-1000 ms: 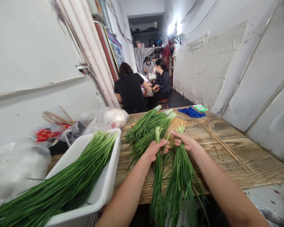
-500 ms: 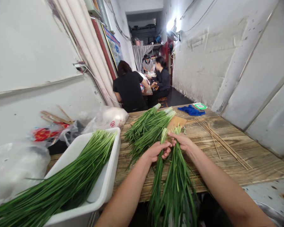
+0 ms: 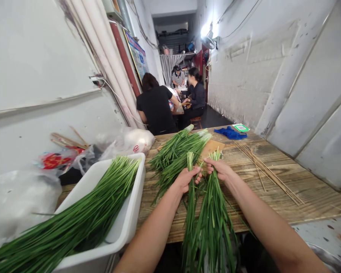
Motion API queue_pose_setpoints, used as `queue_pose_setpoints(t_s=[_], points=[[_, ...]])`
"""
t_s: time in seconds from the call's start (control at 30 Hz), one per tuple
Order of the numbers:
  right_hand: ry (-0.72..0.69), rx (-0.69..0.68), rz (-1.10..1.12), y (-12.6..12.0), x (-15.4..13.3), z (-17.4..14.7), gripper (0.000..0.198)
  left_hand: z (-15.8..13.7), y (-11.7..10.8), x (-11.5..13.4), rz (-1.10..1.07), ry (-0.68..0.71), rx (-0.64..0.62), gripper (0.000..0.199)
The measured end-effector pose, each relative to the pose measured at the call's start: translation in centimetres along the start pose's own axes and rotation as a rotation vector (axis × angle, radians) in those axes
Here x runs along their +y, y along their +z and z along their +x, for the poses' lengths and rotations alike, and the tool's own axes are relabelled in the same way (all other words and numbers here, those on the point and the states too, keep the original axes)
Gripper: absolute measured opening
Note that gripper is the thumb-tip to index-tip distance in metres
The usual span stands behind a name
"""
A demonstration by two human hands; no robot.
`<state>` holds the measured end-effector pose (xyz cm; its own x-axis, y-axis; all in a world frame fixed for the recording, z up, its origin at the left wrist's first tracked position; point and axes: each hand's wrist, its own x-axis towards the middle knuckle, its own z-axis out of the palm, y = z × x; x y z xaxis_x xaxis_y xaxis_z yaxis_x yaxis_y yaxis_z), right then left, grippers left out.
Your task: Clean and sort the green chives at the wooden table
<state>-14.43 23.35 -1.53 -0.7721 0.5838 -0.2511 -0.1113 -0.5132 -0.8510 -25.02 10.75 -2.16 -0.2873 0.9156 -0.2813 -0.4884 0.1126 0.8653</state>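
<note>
My left hand (image 3: 190, 178) is closed around a thin bunch of garlic chives (image 3: 190, 206), its pale ends sticking up above the fingers. Just to its right, my right hand (image 3: 218, 168) grips a thicker bunch of chives (image 3: 213, 212) near the pale ends. Both bunches hang with their green leaves down over the table's near edge. Beyond my hands, bundles of chives (image 3: 179, 151) lie on the wooden table (image 3: 272, 163), their pale ends bound in something clear. A tan board (image 3: 214, 146) shows partly beneath them.
At left stands a white tub (image 3: 140, 189) holding long chives (image 3: 102, 204). Plastic bags (image 3: 19, 204) lie behind and beside it. Thin sticks (image 3: 268, 172), a blue cloth (image 3: 230, 132) and a green-edged card (image 3: 240, 127) lie at right. Several people sit or stand farther back.
My left hand has shifted slightly left with its thin bunch, widening the gap between my hands. The thicker bunch in my right hand stays nearly in place.
</note>
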Motion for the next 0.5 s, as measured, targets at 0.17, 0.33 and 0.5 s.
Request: queue_pose_setpoints(t_s=[0.17, 0.33, 0.5], points=[[0.003, -0.071, -0.071, 0.4, 0.5, 0.0, 0.032, 0.0, 0.0, -0.1, 0.036, 0.016, 0.014, 0.026], [0.021, -0.069, -0.05, 0.1, 0.1, -0.2, 0.035, -0.1, -0.2, 0.0, 0.057, 0.031, -0.017, 0.03], [0.019, -0.029, -0.001, -0.8, -0.3, 0.4, 0.038, -0.1, -0.1, 0.1, 0.053, 0.026, -0.035, 0.032]])
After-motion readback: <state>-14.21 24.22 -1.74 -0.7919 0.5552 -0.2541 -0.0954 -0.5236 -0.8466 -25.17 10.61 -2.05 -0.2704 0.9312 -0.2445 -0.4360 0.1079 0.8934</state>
